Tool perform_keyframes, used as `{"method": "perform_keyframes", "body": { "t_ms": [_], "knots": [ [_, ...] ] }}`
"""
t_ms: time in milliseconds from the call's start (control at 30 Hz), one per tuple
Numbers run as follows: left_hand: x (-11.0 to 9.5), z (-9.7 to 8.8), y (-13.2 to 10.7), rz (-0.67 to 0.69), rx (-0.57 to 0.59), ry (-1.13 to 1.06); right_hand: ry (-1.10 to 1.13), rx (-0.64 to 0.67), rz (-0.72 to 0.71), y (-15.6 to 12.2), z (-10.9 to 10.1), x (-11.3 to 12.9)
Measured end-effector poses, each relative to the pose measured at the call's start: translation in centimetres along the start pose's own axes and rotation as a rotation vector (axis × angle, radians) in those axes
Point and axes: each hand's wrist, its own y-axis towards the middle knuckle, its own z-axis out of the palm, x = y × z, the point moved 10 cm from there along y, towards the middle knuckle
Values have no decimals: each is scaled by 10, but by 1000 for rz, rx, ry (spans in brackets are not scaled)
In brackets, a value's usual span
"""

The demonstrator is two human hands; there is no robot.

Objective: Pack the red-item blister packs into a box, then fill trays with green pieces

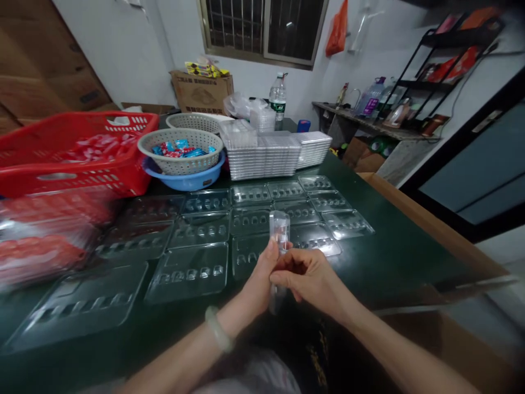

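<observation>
Two grips, left hand (257, 282) and right hand (307, 279), clamp an upright clear plastic blister tray (279, 232) above the green table (410, 257).

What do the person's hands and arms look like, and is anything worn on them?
The left hand and right hand are bare, with no gloves, and neither forearm shows a sleeve. The only thing visibly worn is a smooth, pale green bangle on the left wrist. The right wrist shows no watch or band.
</observation>
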Motion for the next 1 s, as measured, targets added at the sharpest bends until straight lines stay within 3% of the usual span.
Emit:
{"method": "perform_keyframes", "body": {
  "t_ms": [267,1000],
  "knots": [
    [-4,-8,-11,-27,33,-33,72,110,35,6,9,-10],
    [-8,-15,-8,-21,41,-79,105,128,20,14,19,-10]
  ]
}}
